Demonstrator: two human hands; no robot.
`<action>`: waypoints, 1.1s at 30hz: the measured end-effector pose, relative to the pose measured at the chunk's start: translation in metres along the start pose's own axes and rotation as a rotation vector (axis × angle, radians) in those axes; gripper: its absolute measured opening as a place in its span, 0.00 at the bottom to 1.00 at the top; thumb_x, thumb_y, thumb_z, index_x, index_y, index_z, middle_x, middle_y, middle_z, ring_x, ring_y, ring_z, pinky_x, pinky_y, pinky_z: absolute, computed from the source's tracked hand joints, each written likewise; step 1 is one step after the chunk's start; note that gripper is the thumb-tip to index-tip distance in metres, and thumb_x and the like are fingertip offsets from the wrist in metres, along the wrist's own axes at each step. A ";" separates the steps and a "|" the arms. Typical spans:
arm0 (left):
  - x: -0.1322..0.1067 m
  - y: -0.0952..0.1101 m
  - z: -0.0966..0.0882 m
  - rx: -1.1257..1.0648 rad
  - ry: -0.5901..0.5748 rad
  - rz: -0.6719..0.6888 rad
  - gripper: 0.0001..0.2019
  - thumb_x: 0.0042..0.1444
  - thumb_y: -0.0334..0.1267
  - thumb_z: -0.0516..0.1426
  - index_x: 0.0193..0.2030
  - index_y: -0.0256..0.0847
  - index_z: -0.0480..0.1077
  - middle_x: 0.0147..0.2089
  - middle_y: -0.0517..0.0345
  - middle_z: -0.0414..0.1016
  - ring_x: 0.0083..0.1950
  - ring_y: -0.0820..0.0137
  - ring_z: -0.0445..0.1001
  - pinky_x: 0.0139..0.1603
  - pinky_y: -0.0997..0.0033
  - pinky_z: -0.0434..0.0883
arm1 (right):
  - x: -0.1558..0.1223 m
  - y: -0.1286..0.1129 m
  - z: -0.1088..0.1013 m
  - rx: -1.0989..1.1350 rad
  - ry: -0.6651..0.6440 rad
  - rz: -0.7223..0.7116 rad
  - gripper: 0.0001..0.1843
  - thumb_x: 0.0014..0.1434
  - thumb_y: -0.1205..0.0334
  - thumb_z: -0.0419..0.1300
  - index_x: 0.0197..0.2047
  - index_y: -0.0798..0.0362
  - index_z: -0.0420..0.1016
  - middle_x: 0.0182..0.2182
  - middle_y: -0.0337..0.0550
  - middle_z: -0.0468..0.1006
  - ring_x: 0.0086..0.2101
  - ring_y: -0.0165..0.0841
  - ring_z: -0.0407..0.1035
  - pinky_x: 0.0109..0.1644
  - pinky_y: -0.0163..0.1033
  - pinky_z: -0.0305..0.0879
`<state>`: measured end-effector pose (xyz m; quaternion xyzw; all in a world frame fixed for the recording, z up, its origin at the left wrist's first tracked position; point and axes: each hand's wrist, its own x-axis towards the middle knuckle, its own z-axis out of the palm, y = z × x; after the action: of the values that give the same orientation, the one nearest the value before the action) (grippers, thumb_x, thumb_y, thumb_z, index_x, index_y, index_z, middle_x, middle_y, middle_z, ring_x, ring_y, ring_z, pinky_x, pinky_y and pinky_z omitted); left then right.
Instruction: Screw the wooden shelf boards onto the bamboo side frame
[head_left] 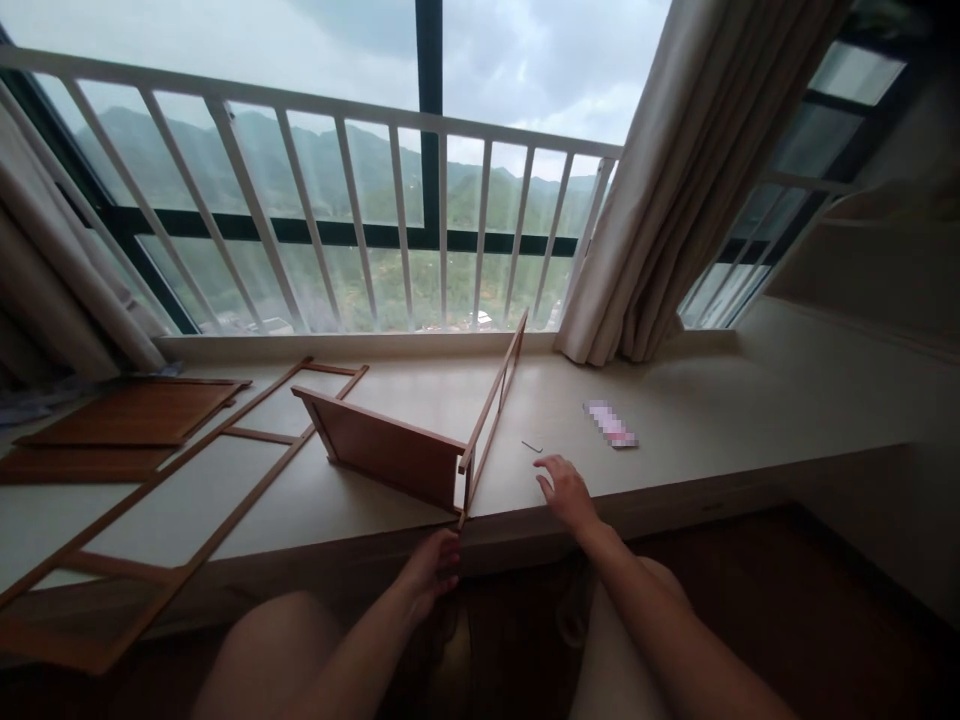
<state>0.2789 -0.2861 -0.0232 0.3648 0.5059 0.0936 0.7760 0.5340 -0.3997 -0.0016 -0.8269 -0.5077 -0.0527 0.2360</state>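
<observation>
My left hand (433, 568) is just in front of the ledge, its fingers loosely curled and apart, close below the near corner of a narrow wooden frame (487, 425). I cannot make out anything in it. That frame stands on edge, joined at its near end to a reddish-brown wooden panel (394, 450), which stands upright at an angle to it. Over the ledge's front edge, my right hand (566, 490) is open, thumb and fingers apart. Just beyond its fingertips lies a thin, bent metal hex key (531, 447), not touched.
A long wooden frame with crossbars (262, 436) lies at the left, overhanging the front of the white ledge (690, 415). Behind it lie flat brown panels (142, 410). A pink blurred packet (611, 424) rests at right. White railing (300, 98) and curtains (675, 200) border the window.
</observation>
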 end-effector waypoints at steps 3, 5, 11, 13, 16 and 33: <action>0.003 0.002 -0.002 -0.027 -0.029 -0.013 0.14 0.52 0.43 0.57 0.44 0.41 0.70 0.53 0.50 0.72 0.49 0.65 0.72 0.35 0.71 0.69 | 0.031 0.017 0.027 -0.029 0.032 0.085 0.16 0.65 0.67 0.54 0.54 0.53 0.73 0.55 0.51 0.72 0.51 0.44 0.65 0.52 0.46 0.62; 0.003 0.003 -0.005 -0.020 -0.044 -0.014 0.15 0.51 0.41 0.56 0.46 0.41 0.70 0.55 0.50 0.72 0.53 0.64 0.70 0.37 0.71 0.69 | 0.045 0.027 0.041 -0.036 0.040 0.134 0.15 0.64 0.66 0.56 0.54 0.52 0.74 0.56 0.51 0.72 0.52 0.45 0.65 0.51 0.47 0.61; 0.006 0.004 -0.014 0.065 -0.091 -0.050 0.22 0.51 0.48 0.60 0.50 0.40 0.72 0.52 0.48 0.76 0.48 0.64 0.73 0.36 0.72 0.67 | 0.066 0.047 0.064 -0.009 0.013 0.199 0.05 0.61 0.63 0.61 0.36 0.52 0.78 0.42 0.48 0.78 0.45 0.44 0.66 0.49 0.46 0.60; 0.009 0.004 -0.014 0.093 -0.090 -0.039 0.24 0.50 0.52 0.61 0.49 0.40 0.72 0.50 0.49 0.77 0.44 0.67 0.73 0.34 0.74 0.65 | 0.068 0.050 0.068 0.012 0.006 0.193 0.05 0.61 0.64 0.61 0.33 0.52 0.78 0.39 0.47 0.78 0.44 0.42 0.67 0.49 0.45 0.60; 0.013 0.002 -0.012 0.127 -0.086 -0.006 0.25 0.48 0.55 0.63 0.47 0.40 0.73 0.45 0.52 0.77 0.39 0.71 0.72 0.32 0.76 0.62 | 0.067 0.051 0.072 0.042 0.003 0.180 0.06 0.61 0.66 0.59 0.34 0.53 0.77 0.37 0.46 0.77 0.43 0.41 0.67 0.50 0.43 0.61; 0.010 -0.009 -0.003 0.228 -0.088 0.120 0.23 0.47 0.57 0.63 0.37 0.39 0.67 0.38 0.56 0.73 0.35 0.73 0.69 0.30 0.76 0.60 | 0.047 0.032 0.063 -0.151 -0.098 0.341 0.10 0.66 0.56 0.57 0.40 0.53 0.74 0.44 0.52 0.72 0.46 0.47 0.63 0.44 0.46 0.57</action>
<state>0.2791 -0.2862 -0.0365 0.4840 0.4560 0.0654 0.7440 0.5742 -0.3457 -0.0525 -0.9179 -0.3656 -0.0093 0.1538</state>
